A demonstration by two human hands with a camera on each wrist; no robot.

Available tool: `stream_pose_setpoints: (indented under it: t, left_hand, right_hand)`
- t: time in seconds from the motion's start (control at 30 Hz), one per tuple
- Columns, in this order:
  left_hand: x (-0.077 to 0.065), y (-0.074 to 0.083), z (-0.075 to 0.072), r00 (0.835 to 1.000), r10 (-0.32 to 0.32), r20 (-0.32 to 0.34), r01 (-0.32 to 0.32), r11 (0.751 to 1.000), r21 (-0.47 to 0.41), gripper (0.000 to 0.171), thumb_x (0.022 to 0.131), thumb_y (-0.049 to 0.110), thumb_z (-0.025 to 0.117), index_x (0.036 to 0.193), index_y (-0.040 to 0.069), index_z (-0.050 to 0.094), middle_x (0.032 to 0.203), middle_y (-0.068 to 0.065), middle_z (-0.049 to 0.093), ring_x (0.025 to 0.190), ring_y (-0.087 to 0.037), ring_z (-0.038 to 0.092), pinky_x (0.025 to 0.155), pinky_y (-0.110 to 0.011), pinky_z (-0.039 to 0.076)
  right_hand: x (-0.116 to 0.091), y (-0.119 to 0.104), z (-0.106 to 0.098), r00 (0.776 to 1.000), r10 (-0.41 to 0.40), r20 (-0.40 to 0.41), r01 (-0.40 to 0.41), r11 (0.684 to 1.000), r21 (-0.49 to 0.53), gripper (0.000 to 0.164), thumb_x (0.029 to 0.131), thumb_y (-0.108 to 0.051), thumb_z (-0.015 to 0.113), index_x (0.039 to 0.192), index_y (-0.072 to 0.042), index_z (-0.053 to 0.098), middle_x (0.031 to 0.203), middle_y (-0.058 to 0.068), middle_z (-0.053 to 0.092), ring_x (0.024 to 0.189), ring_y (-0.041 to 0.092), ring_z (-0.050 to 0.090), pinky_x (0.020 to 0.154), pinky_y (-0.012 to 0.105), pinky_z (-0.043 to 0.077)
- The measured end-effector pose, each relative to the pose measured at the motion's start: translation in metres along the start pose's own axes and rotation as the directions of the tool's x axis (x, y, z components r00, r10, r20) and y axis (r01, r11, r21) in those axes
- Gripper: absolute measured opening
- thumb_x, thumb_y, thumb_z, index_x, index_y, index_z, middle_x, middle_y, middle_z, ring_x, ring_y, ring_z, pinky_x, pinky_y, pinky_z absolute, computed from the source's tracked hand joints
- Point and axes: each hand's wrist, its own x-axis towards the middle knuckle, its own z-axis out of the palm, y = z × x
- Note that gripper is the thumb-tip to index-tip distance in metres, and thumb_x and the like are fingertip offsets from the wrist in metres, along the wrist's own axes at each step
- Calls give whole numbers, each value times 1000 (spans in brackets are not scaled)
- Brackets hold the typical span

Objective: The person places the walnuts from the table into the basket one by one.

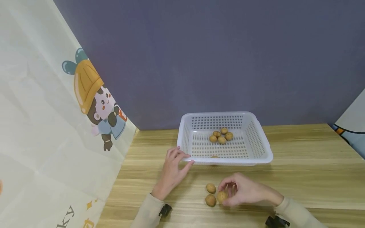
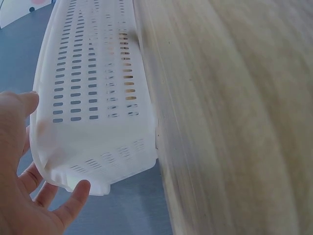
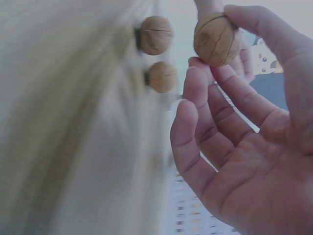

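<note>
My right hand pinches a walnut between thumb and fingertips, low over the table in front of the basket. Just left of it lie two more walnuts, a nearer walnut and a farther walnut. The left hand holds the front left corner of the white plastic basket, thumb outside the front wall and fingers over the rim. Several walnuts are grouped on the basket's floor, and another walnut shows partly behind its front rim.
The basket stands on a wood-grain table, near a dark blue-grey wall panel. To the left hangs a pale sheet with a cartoon figure. Another printed sheet edges the table at the right.
</note>
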Motion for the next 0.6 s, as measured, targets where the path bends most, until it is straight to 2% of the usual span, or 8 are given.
stream_pose_setpoints:
  t: [0.23,0.4,0.6]
  left_hand:
    - [0,2,-2,1000,7,4,-7,1000,9,26,91,32,83,107,12,77,111,-6,70,135,-34,55,116,-56,49]
    - [0,2,-2,1000,4,6,-4,1000,16,27,92,33,82,108,13,76,112,-5,70,135,-33,55,116,-56,50]
    - [0,1,-2,1000,-8,20,8,1000,17,27,94,35,81,110,13,76,114,-4,70,136,-32,54,117,-55,50]
  right_hand:
    - [1,-24,-21,999,-9,-43,5,997,-72,28,89,-26,86,114,-20,75,89,-8,71,75,1,65,61,25,59]
    - [3,-38,-36,995,-46,-86,38,994,-98,35,90,-23,85,123,-18,74,92,-4,71,78,3,64,65,25,58]
    - [8,-53,-55,992,-53,-115,40,992,-117,31,94,-23,82,123,-20,74,92,-5,71,77,5,65,65,26,58]
